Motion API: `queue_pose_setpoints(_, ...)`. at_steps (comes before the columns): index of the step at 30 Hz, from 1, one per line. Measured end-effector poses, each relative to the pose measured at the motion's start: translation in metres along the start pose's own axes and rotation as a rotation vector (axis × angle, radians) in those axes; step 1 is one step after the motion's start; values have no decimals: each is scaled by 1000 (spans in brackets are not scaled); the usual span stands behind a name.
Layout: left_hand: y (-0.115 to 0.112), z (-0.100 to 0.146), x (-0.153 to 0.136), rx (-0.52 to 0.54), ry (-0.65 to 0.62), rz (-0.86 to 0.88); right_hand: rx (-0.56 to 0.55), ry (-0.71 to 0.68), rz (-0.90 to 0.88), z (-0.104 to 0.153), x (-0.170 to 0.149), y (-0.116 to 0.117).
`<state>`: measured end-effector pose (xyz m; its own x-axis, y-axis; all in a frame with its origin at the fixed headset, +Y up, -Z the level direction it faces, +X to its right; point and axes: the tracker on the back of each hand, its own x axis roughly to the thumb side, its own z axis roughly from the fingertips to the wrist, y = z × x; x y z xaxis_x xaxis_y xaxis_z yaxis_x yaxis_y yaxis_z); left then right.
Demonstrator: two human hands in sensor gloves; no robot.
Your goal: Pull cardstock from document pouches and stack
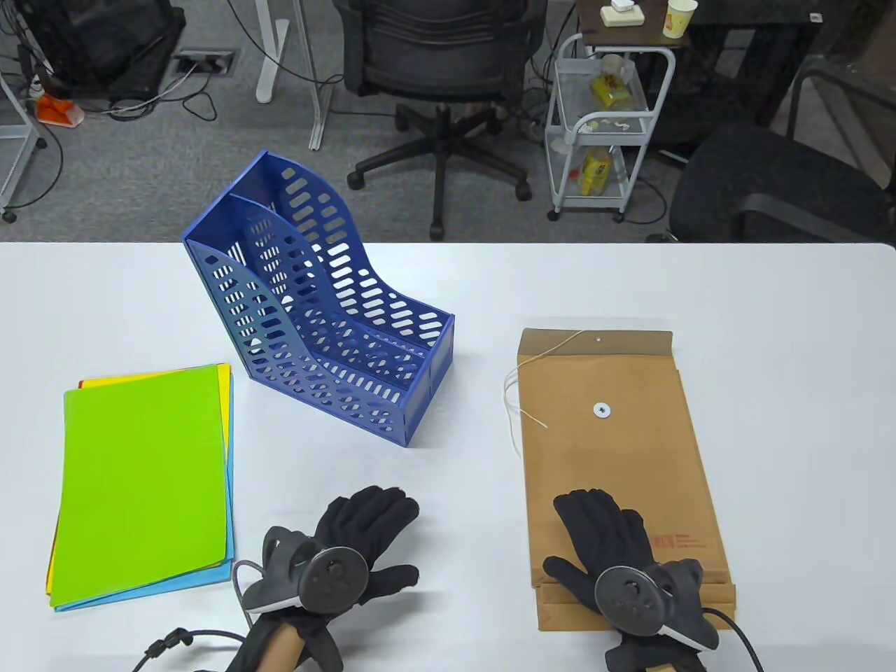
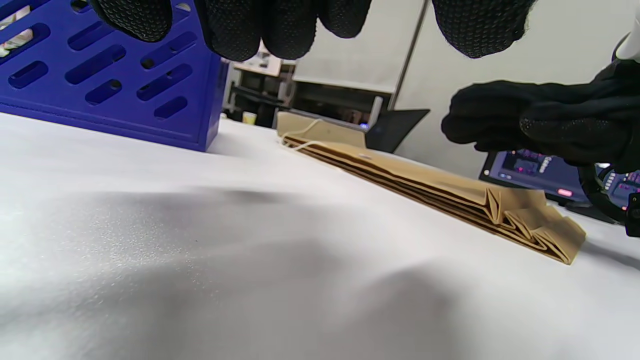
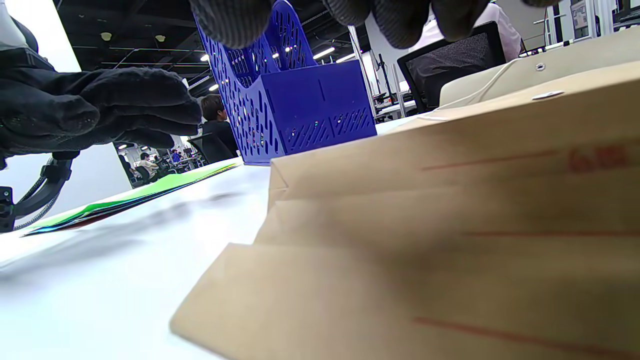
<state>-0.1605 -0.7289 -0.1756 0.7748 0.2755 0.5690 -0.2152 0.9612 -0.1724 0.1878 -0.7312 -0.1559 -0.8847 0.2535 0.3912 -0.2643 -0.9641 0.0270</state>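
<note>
Fingers (image 1: 595, 514) of the right hand (image 1: 616, 553) lie spread flat on the pouches (image 1: 616, 448), the left hand (image 1: 350, 546) open beside; uneven pressure could skew the pile.

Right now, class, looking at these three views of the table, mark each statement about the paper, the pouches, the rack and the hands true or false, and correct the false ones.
1. The stack of coloured cardstock sheets has a green sheet on top. True.
2. The blue perforated plastic file rack stands between the cardstock and the brown paper document pouches. True.
3. The right hand is inside the rack. False: it is over the near end of the pouches.
4. The left hand grips the cardstock. False: it is over bare white table, apart from the sheets.
5. The top pouch's string is wound round its button. False: the string lies loose.
</note>
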Motion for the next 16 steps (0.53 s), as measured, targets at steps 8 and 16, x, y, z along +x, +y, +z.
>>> queue_pose_setpoints(8,1,3,-1,18,15,-11,-2,-24,-29,-1,0,1)
queue_pose_setpoints(16,2,4,-1,22,31,-15,-3,-33,-40,0,1,1)
